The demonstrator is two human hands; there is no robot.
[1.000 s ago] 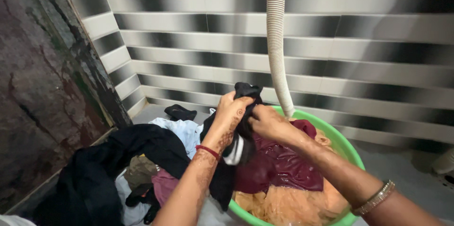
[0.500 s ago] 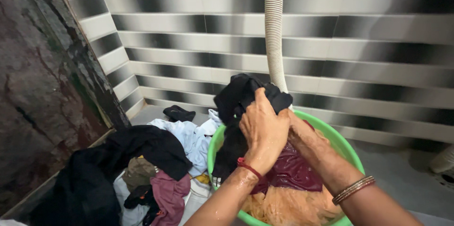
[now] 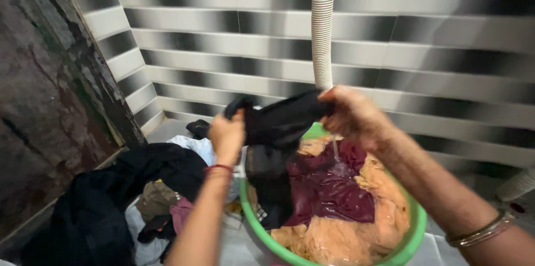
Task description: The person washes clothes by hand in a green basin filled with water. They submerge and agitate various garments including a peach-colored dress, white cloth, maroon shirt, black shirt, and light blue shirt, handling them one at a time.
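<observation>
My left hand [image 3: 227, 134] and my right hand [image 3: 352, 113] both grip a wet black garment [image 3: 276, 143], stretched between them above a green tub [image 3: 415, 221]. The garment hangs down over the tub's left rim. A thin stream of water falls from below my right hand. Inside the tub lie a maroon cloth [image 3: 329, 188] and a peach-orange cloth [image 3: 356, 232]. A red thread is tied around my left wrist; bangles sit on my right wrist.
A white ribbed hose [image 3: 322, 26] hangs down the striped tiled wall [image 3: 434, 37] behind the tub. A pile of clothes [image 3: 150, 188], black, light blue, brown and pink, lies on the floor at the left. A dark stained wall [image 3: 39, 110] stands at far left.
My hands have moved apart and upward, spreading the bunched black garment out between them. The left hand went left, the right hand right. Water now drips from it.
</observation>
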